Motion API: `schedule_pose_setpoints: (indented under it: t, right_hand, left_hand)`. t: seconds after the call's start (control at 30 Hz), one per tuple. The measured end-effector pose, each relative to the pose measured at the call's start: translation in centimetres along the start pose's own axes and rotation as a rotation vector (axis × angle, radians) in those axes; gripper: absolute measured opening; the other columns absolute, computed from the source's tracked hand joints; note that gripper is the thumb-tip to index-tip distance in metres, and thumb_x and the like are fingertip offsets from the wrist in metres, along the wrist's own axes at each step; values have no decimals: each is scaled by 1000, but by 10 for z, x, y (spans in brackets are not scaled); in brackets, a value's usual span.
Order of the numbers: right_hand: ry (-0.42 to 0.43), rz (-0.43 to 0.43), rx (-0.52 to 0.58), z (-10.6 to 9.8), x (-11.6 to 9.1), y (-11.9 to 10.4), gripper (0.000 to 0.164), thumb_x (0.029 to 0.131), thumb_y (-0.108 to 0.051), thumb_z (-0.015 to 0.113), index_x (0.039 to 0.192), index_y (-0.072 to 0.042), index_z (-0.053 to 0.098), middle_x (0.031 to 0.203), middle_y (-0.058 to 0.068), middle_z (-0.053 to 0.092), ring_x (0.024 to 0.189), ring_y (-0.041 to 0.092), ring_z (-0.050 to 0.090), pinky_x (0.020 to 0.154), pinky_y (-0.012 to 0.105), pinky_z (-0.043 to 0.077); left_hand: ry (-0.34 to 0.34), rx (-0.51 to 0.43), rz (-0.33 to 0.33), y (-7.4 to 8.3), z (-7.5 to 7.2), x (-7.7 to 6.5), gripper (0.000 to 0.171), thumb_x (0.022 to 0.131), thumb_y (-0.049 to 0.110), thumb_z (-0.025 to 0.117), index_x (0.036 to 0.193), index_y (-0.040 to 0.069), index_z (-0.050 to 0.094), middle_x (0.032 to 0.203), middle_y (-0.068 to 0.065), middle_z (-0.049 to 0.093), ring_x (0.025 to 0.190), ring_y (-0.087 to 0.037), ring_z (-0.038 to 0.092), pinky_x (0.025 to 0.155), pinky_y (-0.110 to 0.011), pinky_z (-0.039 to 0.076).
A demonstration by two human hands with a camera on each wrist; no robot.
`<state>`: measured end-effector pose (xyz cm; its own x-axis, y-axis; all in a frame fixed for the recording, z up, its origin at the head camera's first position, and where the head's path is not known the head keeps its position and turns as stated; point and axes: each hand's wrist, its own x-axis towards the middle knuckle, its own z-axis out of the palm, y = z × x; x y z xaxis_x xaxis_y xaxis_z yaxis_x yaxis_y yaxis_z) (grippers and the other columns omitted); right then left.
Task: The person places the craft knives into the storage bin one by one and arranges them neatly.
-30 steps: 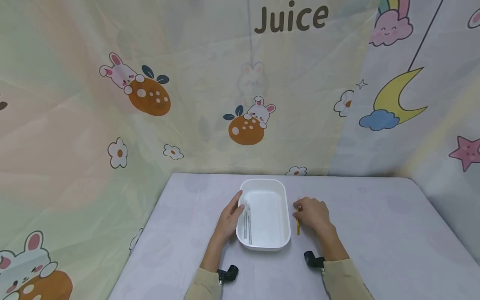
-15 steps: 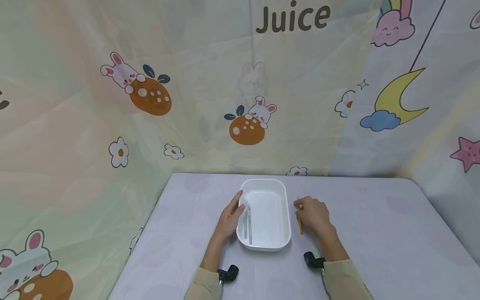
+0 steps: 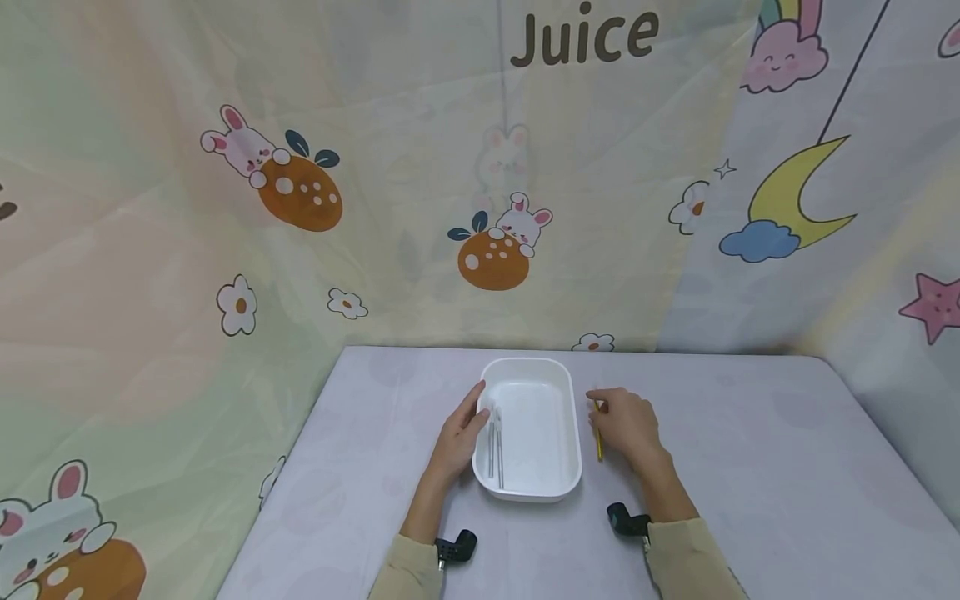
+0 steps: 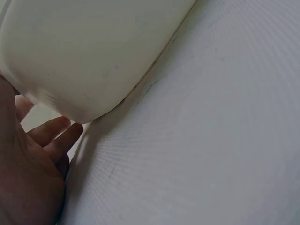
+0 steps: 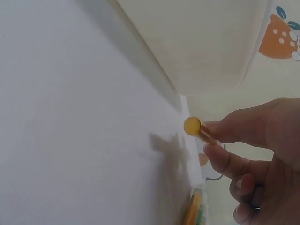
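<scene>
My left hand (image 3: 453,440) grips the left side of a white rectangular tray (image 3: 538,433), thumb over the rim and fingers along the outer wall. In the left wrist view, fingertips (image 4: 61,133) touch the tray's underside edge. Two slender silvery utensils (image 3: 500,454) lie lengthwise inside the tray near its left wall; their exact kind is too small to tell. Just right of the tray, my right hand (image 3: 628,423) pinches a thin yellow stick (image 3: 599,446) between thumb and forefinger. The right wrist view shows its round, flat, golden end (image 5: 192,126) clear of the table surface.
A pale cloth covers the table (image 3: 757,467), which meets a printed curtain (image 3: 405,275) at the back. Partly cut off in the right wrist view is an orange and green shape (image 5: 193,210) I cannot identify. Black cameras sit at both wrists.
The right hand has shifted slightly away from me with the yellow stick, whose tilt has varied a little. The left hand, the tray and the utensils look unmoved.
</scene>
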<state>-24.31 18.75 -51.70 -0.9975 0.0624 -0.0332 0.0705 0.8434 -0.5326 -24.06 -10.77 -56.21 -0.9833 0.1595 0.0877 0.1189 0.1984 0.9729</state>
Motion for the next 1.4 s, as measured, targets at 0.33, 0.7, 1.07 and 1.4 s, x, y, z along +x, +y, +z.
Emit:
schedule_pose_setpoints:
  t: [0.33, 0.7, 1.07, 1.4]
  right_hand:
    - [66, -27, 33, -4, -2, -5, 38, 94, -12, 72, 132, -9, 72, 89, 9, 72, 63, 19, 55, 51, 27, 45]
    - [192, -76, 80, -6, -4, -10, 40, 94, -13, 72, 134, -10, 71, 93, 11, 74, 62, 17, 51, 47, 25, 42]
    - [285, -152, 135, -8, -6, -18, 38, 92, -9, 74, 130, -11, 74, 90, 10, 75, 55, 16, 47, 44, 24, 37]
    - [273, -163, 164, -13, -12, -32, 38, 95, -11, 73, 133, -13, 72, 94, 9, 74, 63, 18, 48, 49, 24, 40]
  left_hand:
    - [-1, -6, 4, -1, 0, 0, 54, 110, 31, 51, 162, 28, 39, 168, 10, 35, 159, -16, 26, 132, -40, 22]
    - [-3, -15, -6, -2, 0, 0, 51, 110, 32, 51, 160, 36, 39, 168, 11, 34, 159, -14, 26, 132, -41, 21]
    - [9, -33, -12, -1, 1, 0, 50, 110, 29, 52, 158, 37, 42, 167, 13, 35, 159, -15, 27, 132, -41, 22]
    - [16, -26, -9, -1, 1, 0, 50, 110, 29, 51, 158, 35, 42, 168, 11, 35, 159, -16, 26, 132, -43, 21]
